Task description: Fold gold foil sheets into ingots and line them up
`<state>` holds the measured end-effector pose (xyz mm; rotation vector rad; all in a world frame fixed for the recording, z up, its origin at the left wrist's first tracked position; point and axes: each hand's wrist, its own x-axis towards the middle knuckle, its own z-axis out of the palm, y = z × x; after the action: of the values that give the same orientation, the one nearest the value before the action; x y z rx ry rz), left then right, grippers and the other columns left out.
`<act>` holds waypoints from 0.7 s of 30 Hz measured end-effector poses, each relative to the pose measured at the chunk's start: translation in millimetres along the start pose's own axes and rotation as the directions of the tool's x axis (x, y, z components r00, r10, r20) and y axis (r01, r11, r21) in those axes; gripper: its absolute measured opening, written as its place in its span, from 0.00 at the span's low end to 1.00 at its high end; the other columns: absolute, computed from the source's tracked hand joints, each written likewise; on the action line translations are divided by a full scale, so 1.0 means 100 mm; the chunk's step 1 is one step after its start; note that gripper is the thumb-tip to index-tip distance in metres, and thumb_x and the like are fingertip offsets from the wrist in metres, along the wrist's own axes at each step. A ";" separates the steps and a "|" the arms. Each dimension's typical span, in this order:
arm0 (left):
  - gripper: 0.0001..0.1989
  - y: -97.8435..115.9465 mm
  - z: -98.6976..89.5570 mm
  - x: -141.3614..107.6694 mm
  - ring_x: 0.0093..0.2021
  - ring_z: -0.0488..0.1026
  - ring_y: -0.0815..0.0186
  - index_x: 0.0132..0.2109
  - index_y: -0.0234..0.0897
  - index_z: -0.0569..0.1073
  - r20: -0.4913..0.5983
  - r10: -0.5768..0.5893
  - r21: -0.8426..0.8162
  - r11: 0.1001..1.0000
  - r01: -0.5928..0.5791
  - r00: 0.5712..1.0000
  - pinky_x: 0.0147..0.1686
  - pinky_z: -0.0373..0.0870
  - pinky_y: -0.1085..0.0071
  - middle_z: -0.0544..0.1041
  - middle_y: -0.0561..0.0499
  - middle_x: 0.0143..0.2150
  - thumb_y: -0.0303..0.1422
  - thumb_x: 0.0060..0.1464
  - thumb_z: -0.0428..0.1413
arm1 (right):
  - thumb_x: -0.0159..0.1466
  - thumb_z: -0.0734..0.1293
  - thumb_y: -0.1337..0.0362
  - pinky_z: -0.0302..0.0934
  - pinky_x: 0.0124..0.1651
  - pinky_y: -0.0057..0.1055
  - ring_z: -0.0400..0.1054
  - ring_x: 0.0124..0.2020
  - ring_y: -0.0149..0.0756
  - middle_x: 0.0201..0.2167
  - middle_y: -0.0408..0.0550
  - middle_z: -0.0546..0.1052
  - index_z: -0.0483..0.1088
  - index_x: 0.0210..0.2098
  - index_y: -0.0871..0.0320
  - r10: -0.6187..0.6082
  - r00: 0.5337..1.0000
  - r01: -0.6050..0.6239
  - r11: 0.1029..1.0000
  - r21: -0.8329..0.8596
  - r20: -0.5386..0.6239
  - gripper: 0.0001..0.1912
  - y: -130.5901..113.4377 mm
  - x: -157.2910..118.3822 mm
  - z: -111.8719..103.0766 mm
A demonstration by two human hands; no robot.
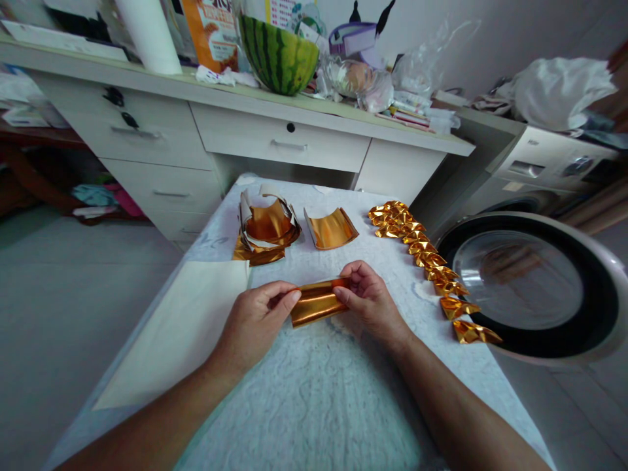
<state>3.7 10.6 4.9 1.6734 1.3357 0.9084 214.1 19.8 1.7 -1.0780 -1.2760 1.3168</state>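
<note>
Between my two hands is a sheet of gold foil paper (pixel 316 309), creased lengthwise and curved. My left hand (pixel 258 320) pinches its left end between thumb and fingers. My right hand (pixel 370 297) grips the upper right corner, thumb on the near face. Just beyond, a curved stack of gold foil sheets (pixel 333 229) lies on the cloth. Left of it sits a pile of curled gold and white sheets (pixel 269 222). Folded gold foil pieces (pixel 434 261) form a row down the table's right side.
The table has a pale patterned cloth (pixel 338 392), with a large white sheet (pixel 181 327) on its left. An open round washing machine door (pixel 520 281) stands close at the right edge. Behind is a white drawer desk (pixel 275 134) bearing a cut watermelon (pixel 279 55) and a paper roll (pixel 150 36).
</note>
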 end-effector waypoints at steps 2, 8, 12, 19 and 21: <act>0.12 0.01 0.00 0.00 0.34 0.75 0.64 0.36 0.38 0.78 -0.027 0.033 0.028 0.999 -0.033 0.999 0.35 0.68 0.71 0.79 0.54 0.32 0.39 0.59 0.53 | 0.54 0.74 0.58 0.57 0.29 0.26 0.64 0.27 0.30 0.28 0.38 0.70 0.60 0.44 0.51 0.008 1.000 -0.007 0.999 0.034 -0.013 0.24 0.00 0.00 0.00; 0.11 0.04 0.01 0.02 0.33 0.74 0.65 0.34 0.39 0.76 -0.051 0.061 0.080 0.995 -0.057 0.997 0.34 0.67 0.71 0.78 0.53 0.31 0.37 0.58 0.52 | 0.56 0.71 0.59 0.56 0.26 0.24 0.63 0.25 0.28 0.27 0.36 0.69 0.58 0.49 0.52 0.016 1.000 -0.016 1.000 0.013 -0.023 0.25 -0.01 0.00 -0.01; 0.08 0.02 0.05 0.02 0.27 0.71 0.67 0.35 0.39 0.73 -0.015 0.005 0.045 0.999 -0.005 1.000 0.28 0.64 0.74 0.75 0.56 0.26 0.35 0.58 0.52 | 0.58 0.68 0.62 0.55 0.24 0.24 0.62 0.22 0.28 0.26 0.35 0.69 0.57 0.51 0.53 -0.005 0.999 -0.003 0.988 -0.153 -0.054 0.24 0.00 -0.01 0.01; 0.06 -0.01 0.11 0.03 0.26 0.71 0.68 0.32 0.40 0.68 0.009 0.042 0.285 0.957 -0.043 0.999 0.26 0.60 0.74 0.74 0.56 0.26 0.33 0.57 0.50 | 0.57 0.65 0.68 0.54 0.26 0.26 0.63 0.22 0.29 0.24 0.36 0.69 0.59 0.52 0.53 -0.079 0.989 -0.001 0.836 -0.549 -0.122 0.23 0.04 -0.01 0.02; 0.06 -0.01 0.12 0.03 0.26 0.71 0.67 0.32 0.40 0.68 0.020 0.057 0.377 0.924 -0.060 0.998 0.27 0.58 0.73 0.74 0.56 0.26 0.32 0.57 0.50 | 0.57 0.65 0.69 0.54 0.27 0.26 0.63 0.22 0.30 0.23 0.36 0.70 0.60 0.53 0.53 -0.092 0.987 -0.008 0.793 -0.609 -0.133 0.24 0.06 0.00 0.02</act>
<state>15.0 12.1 -0.8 2.0145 1.5347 0.7051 211.7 19.2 -4.4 -1.5518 -1.6436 0.7625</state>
